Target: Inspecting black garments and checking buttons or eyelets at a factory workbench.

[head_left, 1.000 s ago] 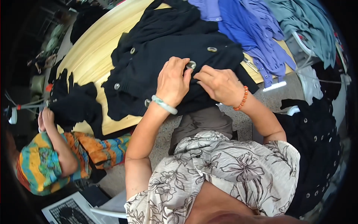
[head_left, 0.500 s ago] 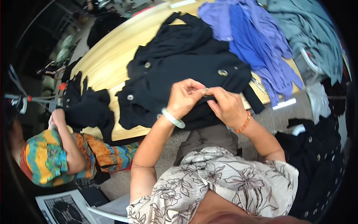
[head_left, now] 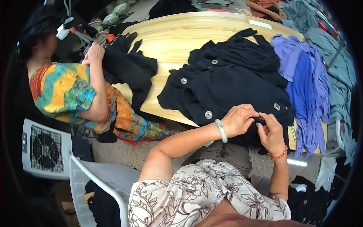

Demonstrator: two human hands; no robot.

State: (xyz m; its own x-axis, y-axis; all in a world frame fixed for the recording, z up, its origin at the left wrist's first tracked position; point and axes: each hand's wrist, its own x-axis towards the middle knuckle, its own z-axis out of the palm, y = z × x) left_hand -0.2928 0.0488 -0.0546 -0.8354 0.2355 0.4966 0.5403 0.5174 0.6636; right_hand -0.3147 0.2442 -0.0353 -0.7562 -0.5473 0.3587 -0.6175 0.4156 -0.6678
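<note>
A black knit garment [head_left: 230, 89] with large round metallic buttons lies bunched on the table in front of me. My left hand [head_left: 239, 121], a pale bangle on its wrist, pinches the garment's near edge with thumb and forefinger. Close beside it on the right, my right hand [head_left: 272, 132] has its fingertips closed on the same edge, an orange bead bracelet on that wrist. Black cloth shows between the two sets of fingertips; any small part inside them is hidden. One big button [head_left: 276, 107] lies just above my right hand, and another button [head_left: 208, 114] is left of my left hand.
Purple-blue garments [head_left: 302, 75] lie on the table's right end, grey-green cloth [head_left: 332, 64] beyond. At the left a co-worker [head_left: 68, 90] handles a black garment [head_left: 128, 62]. A grey bin [head_left: 75, 178] and a fan unit [head_left: 45, 147] stand lower left. Another person [head_left: 264, 8] is behind the table [head_left: 170, 34].
The view has swung left, bringing the bin, fan unit and more of the co-worker into sight. Black cloth now shows between my fingertips, where a small pale thing showed before.
</note>
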